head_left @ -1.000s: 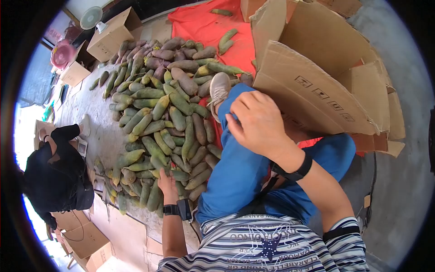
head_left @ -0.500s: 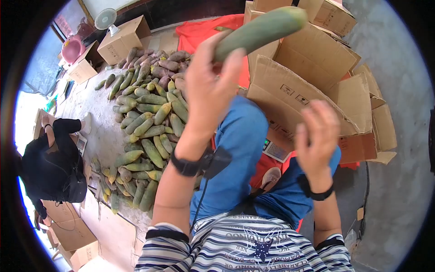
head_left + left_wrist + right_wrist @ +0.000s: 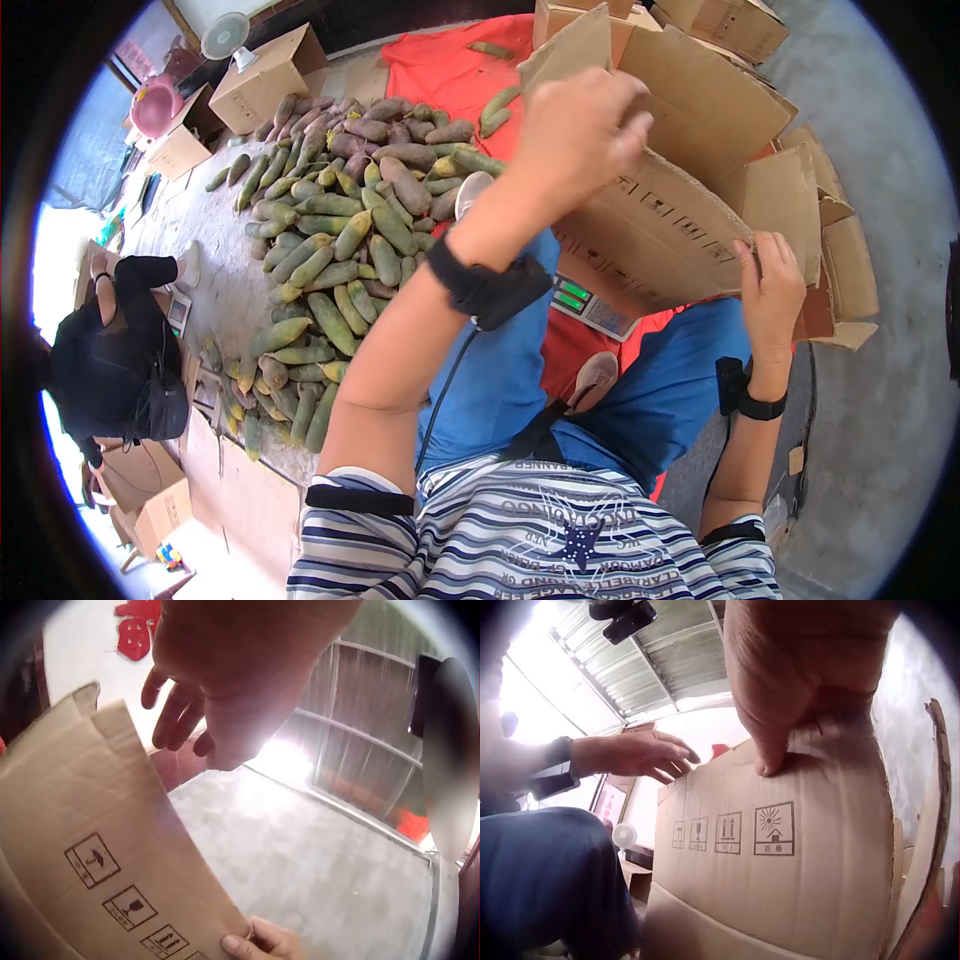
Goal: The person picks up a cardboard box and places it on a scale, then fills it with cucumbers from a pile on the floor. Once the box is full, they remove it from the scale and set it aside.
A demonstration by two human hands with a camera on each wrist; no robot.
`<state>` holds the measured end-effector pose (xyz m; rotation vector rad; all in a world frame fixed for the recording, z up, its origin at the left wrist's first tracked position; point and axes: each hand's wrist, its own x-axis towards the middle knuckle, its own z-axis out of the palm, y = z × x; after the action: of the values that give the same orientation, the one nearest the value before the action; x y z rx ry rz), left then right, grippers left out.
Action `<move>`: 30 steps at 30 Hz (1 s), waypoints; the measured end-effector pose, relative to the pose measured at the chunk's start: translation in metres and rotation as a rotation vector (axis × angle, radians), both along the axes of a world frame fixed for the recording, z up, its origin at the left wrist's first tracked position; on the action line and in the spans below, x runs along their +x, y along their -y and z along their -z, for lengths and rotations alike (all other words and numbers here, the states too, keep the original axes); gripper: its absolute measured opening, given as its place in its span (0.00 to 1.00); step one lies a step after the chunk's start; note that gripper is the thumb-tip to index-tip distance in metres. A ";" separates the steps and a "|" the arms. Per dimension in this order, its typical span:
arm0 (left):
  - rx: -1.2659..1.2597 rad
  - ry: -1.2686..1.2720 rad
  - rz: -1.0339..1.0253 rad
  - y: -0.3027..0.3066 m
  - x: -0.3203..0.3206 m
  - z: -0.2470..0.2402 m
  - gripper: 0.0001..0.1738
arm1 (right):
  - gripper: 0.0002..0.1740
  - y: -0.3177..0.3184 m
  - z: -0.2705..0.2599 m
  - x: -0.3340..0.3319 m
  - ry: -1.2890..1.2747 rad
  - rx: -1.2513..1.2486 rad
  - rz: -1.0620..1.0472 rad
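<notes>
My left hand [image 3: 585,130] is over the near edge of a large cardboard box [image 3: 690,85]; its fingers are loosely bent with nothing visible between them in the left wrist view. The right hand [image 3: 775,290] pinches the edge of the box's near flap [image 3: 650,235], thumb on the printed outer face. In the right wrist view that thumb presses the cardboard above the printed symbols, and the left hand [image 3: 641,754] reaches past the flap's other end. The bottom of the box is hidden. A big pile of green radishes [image 3: 330,320] covers the floor on the left.
A scale with a green display [image 3: 590,305] sits below the flap, between the knees. Red sheeting [image 3: 440,65] lies behind the pile, with a few loose radishes [image 3: 495,110]. More cartons [image 3: 265,80] and a fan [image 3: 225,37] stand at the back. A person in black [image 3: 120,350] is at far left.
My left hand went from the pile, lifted a green radish, and is now over the box without it in view. The right hand moved from above the knee onto the flap's edge.
</notes>
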<state>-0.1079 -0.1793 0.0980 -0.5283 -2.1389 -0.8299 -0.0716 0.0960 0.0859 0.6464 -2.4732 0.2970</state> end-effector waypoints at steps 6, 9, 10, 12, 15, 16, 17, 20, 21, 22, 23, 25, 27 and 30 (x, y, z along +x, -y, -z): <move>0.209 0.096 -0.268 0.095 0.072 0.061 0.11 | 0.12 -0.004 0.009 -0.005 0.009 -0.042 -0.001; 0.264 0.511 -0.482 0.153 0.136 0.163 0.11 | 0.14 -0.021 0.016 -0.013 0.024 -0.055 0.008; 0.152 0.648 -0.546 0.170 0.165 0.195 0.13 | 0.14 -0.020 0.016 -0.013 0.033 -0.059 -0.003; 0.171 0.938 -0.639 0.192 0.226 0.258 0.17 | 0.15 -0.017 0.014 -0.013 -0.037 -0.019 0.013; 0.218 1.254 -0.767 0.205 0.303 0.323 0.23 | 0.15 -0.016 0.016 -0.020 0.016 -0.042 0.018; 0.257 1.372 -0.817 0.209 0.321 0.345 0.26 | 0.15 -0.015 0.017 -0.021 0.020 -0.038 0.011; 0.297 1.491 -0.867 0.213 0.337 0.367 0.28 | 0.16 -0.015 0.019 -0.020 0.027 -0.046 0.055; 0.778 1.601 -1.016 0.222 0.374 0.444 0.28 | 0.16 -0.013 0.021 -0.020 0.022 -0.043 0.101; 0.782 1.609 -1.012 0.215 0.371 0.439 0.28 | 0.16 -0.013 0.021 -0.021 0.005 -0.036 0.109; 1.001 1.540 -1.053 0.204 0.364 0.425 0.26 | 0.16 -0.014 0.021 -0.022 0.008 -0.026 0.111; 1.217 1.457 -1.085 0.197 0.357 0.419 0.25 | 0.16 -0.015 0.021 -0.022 0.014 -0.020 0.114; 1.316 1.409 -1.127 0.198 0.349 0.433 0.23 | 0.16 -0.015 0.021 -0.021 0.012 -0.011 0.125; 1.406 1.353 -1.157 0.202 0.336 0.443 0.22 | 0.15 -0.011 0.022 -0.017 -0.005 -0.034 0.146; 1.580 1.344 -1.179 0.208 0.326 0.460 0.30 | 0.14 -0.008 0.023 -0.015 -0.018 -0.054 0.111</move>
<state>0.2185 -0.3874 -0.3615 2.2779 -1.2902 -1.8112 -0.0870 0.1035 0.0633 0.4852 -2.4641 0.3125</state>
